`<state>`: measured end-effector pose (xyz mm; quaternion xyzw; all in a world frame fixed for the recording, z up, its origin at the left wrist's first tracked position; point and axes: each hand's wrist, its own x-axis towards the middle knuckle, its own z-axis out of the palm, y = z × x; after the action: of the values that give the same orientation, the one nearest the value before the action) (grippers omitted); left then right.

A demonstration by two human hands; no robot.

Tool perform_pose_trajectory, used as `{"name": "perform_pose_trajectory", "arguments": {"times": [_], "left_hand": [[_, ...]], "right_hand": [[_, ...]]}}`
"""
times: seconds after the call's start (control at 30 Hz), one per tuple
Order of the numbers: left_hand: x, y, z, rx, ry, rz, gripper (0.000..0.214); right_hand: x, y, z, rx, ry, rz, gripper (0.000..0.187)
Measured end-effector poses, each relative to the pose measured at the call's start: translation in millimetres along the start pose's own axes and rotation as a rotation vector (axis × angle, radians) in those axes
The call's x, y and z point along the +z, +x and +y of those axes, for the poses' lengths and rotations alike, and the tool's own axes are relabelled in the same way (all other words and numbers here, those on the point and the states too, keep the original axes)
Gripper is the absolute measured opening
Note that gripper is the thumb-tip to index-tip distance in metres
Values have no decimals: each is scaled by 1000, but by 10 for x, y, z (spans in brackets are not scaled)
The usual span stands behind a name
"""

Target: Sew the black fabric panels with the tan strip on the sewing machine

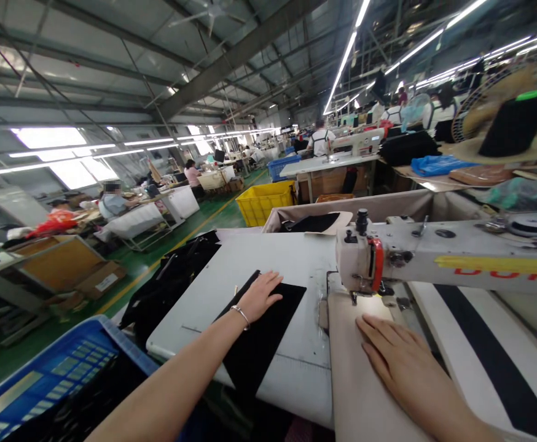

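Observation:
My left hand (260, 299) lies with its fingers stretched out on a piece of black fabric (268, 337), which rests on the white sewing table (190, 307) and hangs over its front edge. My right hand (395, 353) is spread flat on a beige panel (351, 368) in front of the sewing machine's needle area. The white sewing machine (360, 252) stands above and beyond that hand, with a lit spot under its head. Neither hand has anything between its fingers.
A blue plastic basket (112, 334) with dark cloth stands at lower left. Black fabric (167, 282) is heaped along the table's left side. Behind the table are a lined bin (291, 215) and a yellow crate (262, 205). A dark-striped white board (494, 362) lies at right.

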<state>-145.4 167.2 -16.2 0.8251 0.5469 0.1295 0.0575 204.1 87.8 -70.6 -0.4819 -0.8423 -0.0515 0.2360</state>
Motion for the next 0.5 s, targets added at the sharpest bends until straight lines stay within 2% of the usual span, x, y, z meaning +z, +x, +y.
{"name": "perform_pose_trajectory", "arguments": {"times": [0.07, 0.17, 0.3, 0.4, 0.5], "left_hand": [[57, 166, 48, 62, -28, -50, 46], [100, 332, 120, 56, -58, -71, 35], [31, 243, 203, 29, -103, -89, 19], [-153, -2, 302, 20, -143, -102, 26], [-582, -281, 418, 49, -197, -85, 16]], "right_hand": [[-23, 1, -13, -5, -3, -8, 45], [-50, 8, -30, -15, -4, -15, 45], [-77, 19, -45, -10, 0, -4, 44], [-101, 26, -57, -4, -1, -14, 44], [-129, 31, -76, -8, 3, -13, 43]]}}
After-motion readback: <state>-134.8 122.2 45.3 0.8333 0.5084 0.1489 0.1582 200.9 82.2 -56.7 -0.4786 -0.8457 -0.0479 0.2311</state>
